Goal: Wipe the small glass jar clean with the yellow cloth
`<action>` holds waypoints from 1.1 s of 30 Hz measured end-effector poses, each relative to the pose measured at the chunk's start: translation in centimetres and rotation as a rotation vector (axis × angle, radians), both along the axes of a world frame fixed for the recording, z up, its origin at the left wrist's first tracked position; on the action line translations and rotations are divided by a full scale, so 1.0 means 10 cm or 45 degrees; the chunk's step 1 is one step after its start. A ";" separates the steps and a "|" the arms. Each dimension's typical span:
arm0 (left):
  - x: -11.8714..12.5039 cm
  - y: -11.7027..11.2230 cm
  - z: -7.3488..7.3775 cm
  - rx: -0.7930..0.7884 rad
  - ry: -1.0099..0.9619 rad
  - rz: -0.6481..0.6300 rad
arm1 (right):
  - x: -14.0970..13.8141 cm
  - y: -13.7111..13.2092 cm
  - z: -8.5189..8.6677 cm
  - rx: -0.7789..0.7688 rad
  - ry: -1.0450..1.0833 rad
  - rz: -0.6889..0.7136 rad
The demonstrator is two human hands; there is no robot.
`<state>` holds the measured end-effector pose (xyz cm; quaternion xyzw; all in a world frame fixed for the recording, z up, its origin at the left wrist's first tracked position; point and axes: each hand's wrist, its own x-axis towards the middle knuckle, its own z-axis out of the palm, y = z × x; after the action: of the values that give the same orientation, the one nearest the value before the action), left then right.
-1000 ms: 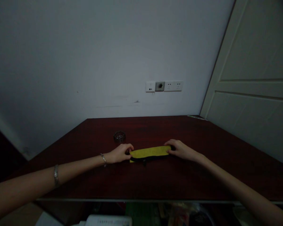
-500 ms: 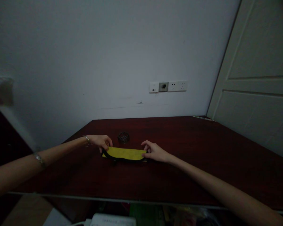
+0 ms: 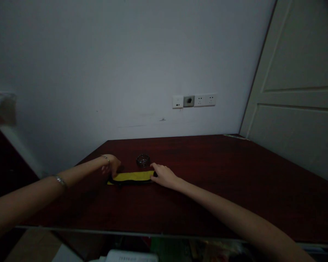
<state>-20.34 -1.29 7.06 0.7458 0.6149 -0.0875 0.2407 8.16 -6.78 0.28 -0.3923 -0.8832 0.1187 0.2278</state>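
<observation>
A yellow cloth [image 3: 133, 176] with black edging lies folded into a long narrow strip on the dark red tabletop. My left hand [image 3: 112, 165] is at the strip's left end, its thumb on the cloth and its fingers curled. At the other end my right hand [image 3: 164, 175] grips the cloth between thumb and fingers. Just behind the strip, between both hands, stands a dark glass ashtray [image 3: 143, 160], which neither hand touches. Bracelets circle my left wrist and forearm.
The wooden table [image 3: 202, 203] meets a pale wall with a row of sockets [image 3: 194, 100]. A panelled door [image 3: 297, 94] borders the right side. Below the front edge, a white box-like object [image 3: 132, 255] and assorted items sit on a shelf. Something whitish [image 3: 4, 107] hangs at far left.
The cloth has shifted left and its front edge now lies straighter and flatter. My right hand has moved left with its end; my left hand has moved slightly left and turned fingers downward.
</observation>
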 end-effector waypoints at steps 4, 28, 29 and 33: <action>0.50 0.01 0.26 0.010 0.503 0.074 | 0.19 0.03 0.02 -0.023 0.093 -0.032; 2.83 0.22 -0.85 0.521 -0.002 0.064 | 1.45 0.72 -0.31 0.013 -0.187 -0.824; 2.83 0.22 -0.86 0.522 -0.006 0.063 | 1.46 0.72 -0.31 0.015 -0.189 -0.824; 2.83 0.24 -0.90 0.547 -0.032 0.070 | 1.48 0.73 -0.32 0.020 -0.183 -0.823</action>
<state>7.97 1.08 -1.89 0.7640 0.6365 0.0612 0.0861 22.95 0.51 -2.89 -0.6580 -0.7277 0.0053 0.1937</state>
